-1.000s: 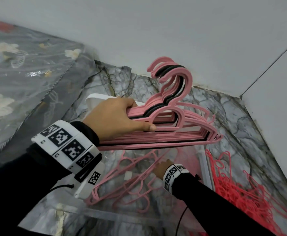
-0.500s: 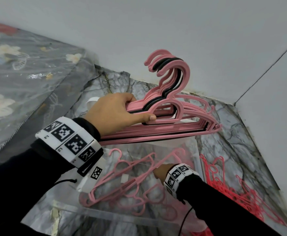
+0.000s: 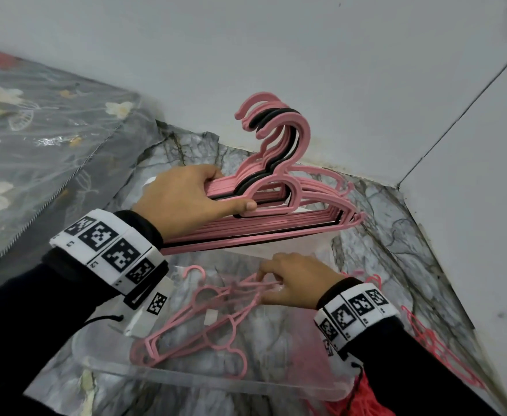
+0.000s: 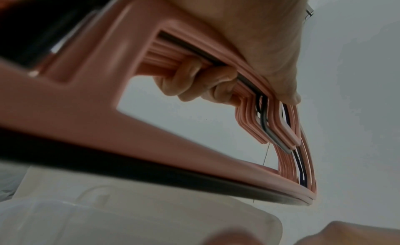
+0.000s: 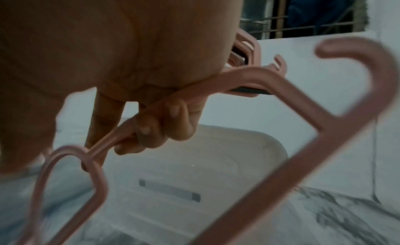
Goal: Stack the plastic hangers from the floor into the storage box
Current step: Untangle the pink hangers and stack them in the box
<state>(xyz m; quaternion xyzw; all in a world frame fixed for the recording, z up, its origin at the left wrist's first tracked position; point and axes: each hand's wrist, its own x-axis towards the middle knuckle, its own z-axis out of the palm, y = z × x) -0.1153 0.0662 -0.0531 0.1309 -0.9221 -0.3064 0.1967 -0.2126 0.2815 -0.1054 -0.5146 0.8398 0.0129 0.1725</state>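
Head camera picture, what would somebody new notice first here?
Probably the bundle of pink and black hangers that the left hand grips, held up above the clear storage box near the wall corner. Next, the right hand lower down inside the box, pinching a loose pink hanger. Bright red hangers lie on the marble floor at the right.

Soft, even indoor light fills the head view, with no hard shadows; straight wall seams bow toward 3 o'clock. Faint glare sits on the plastic sheet (image 3: 45,139) at 9 o'clock. Both wrist views are dimmer, grainy and smeared, blurriest along 6 o'clock.
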